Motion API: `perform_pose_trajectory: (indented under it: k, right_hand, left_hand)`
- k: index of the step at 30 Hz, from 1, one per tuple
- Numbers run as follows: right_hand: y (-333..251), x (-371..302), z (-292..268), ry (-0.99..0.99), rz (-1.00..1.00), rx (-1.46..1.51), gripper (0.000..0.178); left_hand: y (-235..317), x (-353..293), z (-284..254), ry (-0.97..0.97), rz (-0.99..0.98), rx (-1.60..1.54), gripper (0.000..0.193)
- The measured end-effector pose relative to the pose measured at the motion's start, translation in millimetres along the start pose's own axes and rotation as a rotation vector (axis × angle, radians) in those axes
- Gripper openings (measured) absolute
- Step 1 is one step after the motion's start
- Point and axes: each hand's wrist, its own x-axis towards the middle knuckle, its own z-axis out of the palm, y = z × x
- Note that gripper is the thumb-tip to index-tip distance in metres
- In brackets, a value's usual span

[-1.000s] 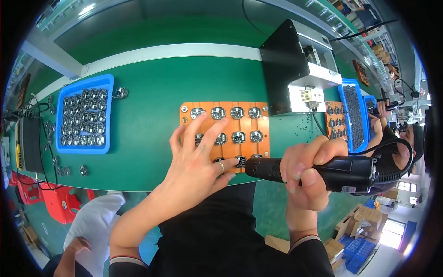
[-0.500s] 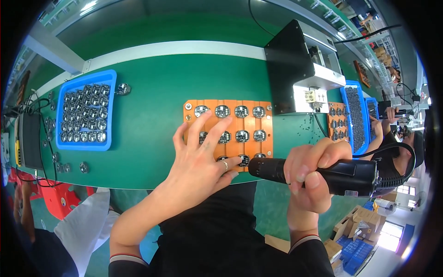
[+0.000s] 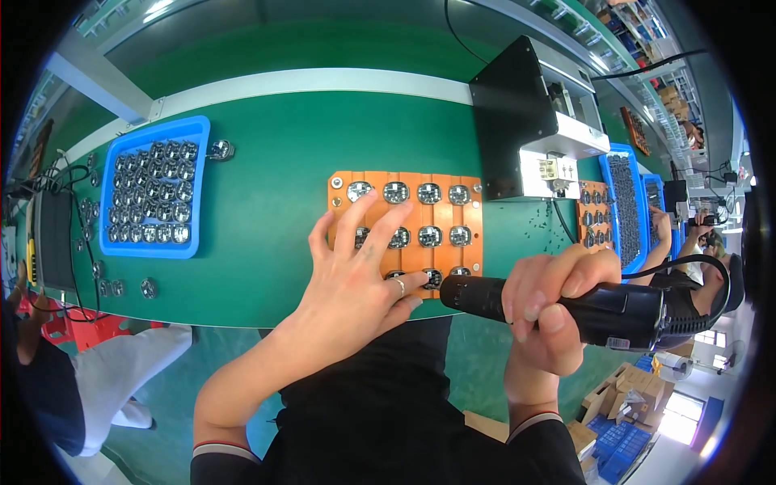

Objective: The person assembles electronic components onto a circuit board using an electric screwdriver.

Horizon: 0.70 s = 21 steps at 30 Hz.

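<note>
An orange fixture board (image 3: 377, 212) lies on the green bench, holding rows of small round parts with circuit boards, such as this round part (image 3: 430, 236). My left hand (image 3: 352, 271) rests over the board's left side, fingers spread. Its fingertips touch the board, and the ringed hand's thumb side is beside a part in the near row. In my right hand (image 3: 558, 303) is a black corded electric screwdriver (image 3: 618, 311), tilted nearly level with its front end at the board's near edge. The fingers wrap round its body. Its tip is hidden from this view.
At left stands a blue tray (image 3: 204, 174) of round parts, with several loose parts nearby. A black and silver machine (image 3: 505, 121) stands at back right, near scattered screws. Beyond it are a second orange board (image 3: 584, 212) and a blue bin (image 3: 612, 174). Other people work at both sides.
The view has shifted slightly, so the bench items sit a little differently in the picture. My hands keep the same pose on the board and screwdriver. The person at left has moved.
</note>
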Motion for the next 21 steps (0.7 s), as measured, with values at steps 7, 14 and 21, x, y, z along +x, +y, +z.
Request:
perform_pose_trajectory:
  k: [7,14,21]
  right_hand:
    - [-5,-5,5,-0.002,0.070,0.013,0.037]
    - [9,-8,6,-0.204,-0.101,-0.012,0.039]
    - [6,-19,9,-0.157,-0.106,-0.080,0.035]
  left_hand:
    - [-1,-2,0,-0.012,-0.014,-0.005,0.027]
    - [-4,-3,0,-0.027,-0.015,-0.025,0.027]
    - [-8,-4,2,0.002,0.015,-0.060,0.027]
